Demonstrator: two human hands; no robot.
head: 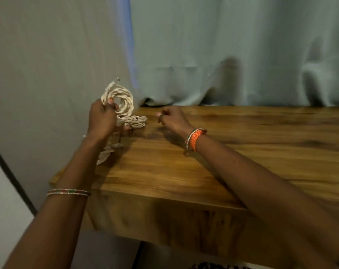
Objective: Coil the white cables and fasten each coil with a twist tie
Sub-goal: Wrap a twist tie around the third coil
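Note:
My left hand [102,118] grips a coil of white cable [124,100] and holds it up above the table's far left corner, with a plug end sticking up at the coil's top. A second white coil [137,121] lies on the wooden table [213,152] just right of that hand. More white cable [104,155] lies under my left forearm near the table's left edge. My right hand [171,118] hovers over the table right of the coils, fingers curled; the blur hides whether it pinches anything. No twist tie is clearly visible.
A grey-green curtain [232,55] hangs right behind the table's far edge. A grey wall [48,65] stands at the left. The table's left edge lies under my left forearm and its near edge runs below my arms. Bangles and an orange band circle my wrists.

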